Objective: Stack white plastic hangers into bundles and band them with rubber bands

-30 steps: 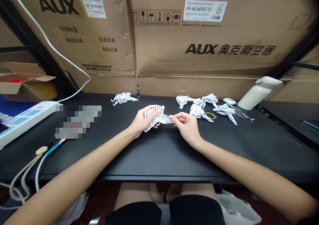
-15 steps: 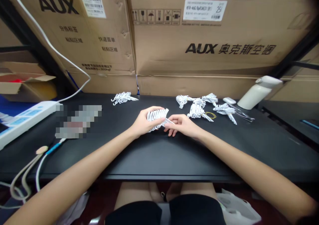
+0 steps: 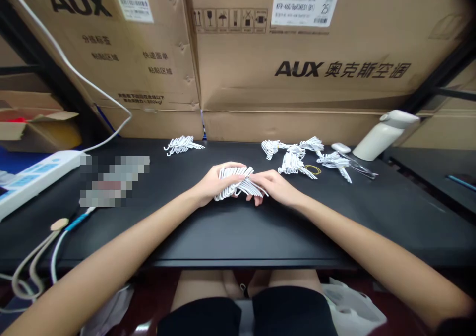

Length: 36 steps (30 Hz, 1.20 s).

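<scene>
A bunch of white hooks (image 3: 234, 180) with curved ends is held above the black table (image 3: 238, 237). My left hand (image 3: 210, 185) is closed round the hooked side, thumb across the top. At the straight ends, my right hand (image 3: 273, 185) pinches the bunch, its lower fingers partly behind the hooks. Beyond my left hand lies a loose pile of white hooks (image 3: 183, 145). To the right and behind my right hand, several tied bundles of white hooks (image 3: 292, 163) lie close together. A yellow rubber band (image 3: 313, 170) is beside them.
A white bottle (image 3: 383, 135) lies tilted at the back right, near glasses (image 3: 359, 165) and a small white case (image 3: 341, 148). A power strip (image 3: 40, 177) and a blurred-out object (image 3: 115, 182) are on the left. Large cardboard boxes (image 3: 238, 90) stand along the back.
The right hand has come in against the held bunch. More straight ends now fan out toward it, and the bunch looks wider and more tilted.
</scene>
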{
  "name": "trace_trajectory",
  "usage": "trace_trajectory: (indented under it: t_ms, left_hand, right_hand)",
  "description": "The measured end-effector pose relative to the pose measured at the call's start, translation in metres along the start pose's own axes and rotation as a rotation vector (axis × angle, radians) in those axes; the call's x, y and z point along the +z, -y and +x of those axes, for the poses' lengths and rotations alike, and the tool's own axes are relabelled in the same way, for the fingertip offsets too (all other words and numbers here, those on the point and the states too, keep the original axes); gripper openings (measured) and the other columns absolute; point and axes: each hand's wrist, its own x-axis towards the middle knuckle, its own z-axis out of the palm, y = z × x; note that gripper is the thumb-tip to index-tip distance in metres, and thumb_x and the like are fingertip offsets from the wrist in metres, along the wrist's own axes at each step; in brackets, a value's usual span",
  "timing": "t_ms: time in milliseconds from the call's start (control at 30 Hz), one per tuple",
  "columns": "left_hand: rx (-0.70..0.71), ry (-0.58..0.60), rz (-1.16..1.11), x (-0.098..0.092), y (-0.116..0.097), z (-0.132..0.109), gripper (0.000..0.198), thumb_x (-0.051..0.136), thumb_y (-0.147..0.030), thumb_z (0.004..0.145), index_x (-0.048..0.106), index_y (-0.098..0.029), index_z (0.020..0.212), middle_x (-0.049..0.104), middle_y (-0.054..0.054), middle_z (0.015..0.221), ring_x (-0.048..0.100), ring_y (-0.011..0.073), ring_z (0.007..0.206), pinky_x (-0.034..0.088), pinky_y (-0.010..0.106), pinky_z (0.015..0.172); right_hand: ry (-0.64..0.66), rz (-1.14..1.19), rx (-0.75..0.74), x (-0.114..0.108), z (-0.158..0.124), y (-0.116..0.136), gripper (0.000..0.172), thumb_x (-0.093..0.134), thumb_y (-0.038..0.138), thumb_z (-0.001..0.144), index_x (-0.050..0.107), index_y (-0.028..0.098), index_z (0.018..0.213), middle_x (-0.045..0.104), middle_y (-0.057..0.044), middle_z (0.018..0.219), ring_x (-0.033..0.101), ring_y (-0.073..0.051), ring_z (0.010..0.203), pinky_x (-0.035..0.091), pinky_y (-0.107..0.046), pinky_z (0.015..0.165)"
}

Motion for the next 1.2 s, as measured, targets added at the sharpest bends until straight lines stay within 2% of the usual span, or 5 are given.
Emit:
trace_trajectory:
  t_ms: [200,367,533,700,1200]
  left_hand:
    - [-0.087,-0.058,-0.122,-0.002,-0.001,0.003,0.046,0.076,-0.037,0.068,0.063,-0.019,0.109,0.069,0.004,0.086,0.063,0.0143,0.065,0.056,0.025,0.050]
    - [-0.117,-0.065,-0.118,-0.002,-0.001,0.003,0.046,0.077,-0.037,0.068,0.064,-0.019,0.108,0.069,0.005,0.087,0.064,0.0148,0.068,0.057,0.024,0.050]
    - [-0.103,-0.093,-0.124,-0.003,-0.001,0.003,0.046,0.078,-0.036,0.067,0.064,-0.020,0.108,0.069,0.005,0.090,0.065,0.0154,0.071,0.058,0.025,0.051]
    - [-0.089,-0.127,-0.159,-0.004,-0.002,0.004,0.047,0.076,-0.034,0.068,0.062,-0.020,0.111,0.069,0.007,0.101,0.066,0.0161,0.074,0.057,0.024,0.051]
    - [-0.090,0.061,-0.171,-0.003,-0.004,-0.002,0.045,0.075,-0.030,0.070,0.062,-0.018,0.111,0.069,0.004,0.082,0.062,0.0126,0.061,0.056,0.022,0.048]
  right_hand:
    - [-0.054,0.076,0.043,0.000,0.000,0.005,0.032,0.054,0.043,0.083,0.061,0.013,0.075,0.066,-0.003,0.062,0.057,-0.011,0.044,0.048,-0.023,0.048]
    - [-0.166,-0.006,-0.002,-0.002,-0.001,0.000,0.033,0.063,0.043,0.079,0.056,0.015,0.064,0.054,0.004,0.046,0.048,-0.007,0.036,0.039,-0.019,0.040]
    - [-0.234,-0.013,-0.028,-0.003,0.000,-0.002,0.033,0.063,0.045,0.079,0.058,0.014,0.066,0.055,0.003,0.048,0.049,-0.006,0.037,0.040,-0.018,0.040]
    - [-0.211,0.154,0.157,-0.006,0.005,-0.003,0.031,0.052,0.040,0.086,0.059,0.015,0.069,0.059,0.001,0.052,0.051,-0.008,0.036,0.046,-0.020,0.040]
    - [-0.331,0.319,0.002,0.005,0.007,-0.010,0.035,0.080,0.038,0.060,0.056,0.017,0.075,0.064,0.003,0.060,0.056,-0.008,0.046,0.049,-0.021,0.044]
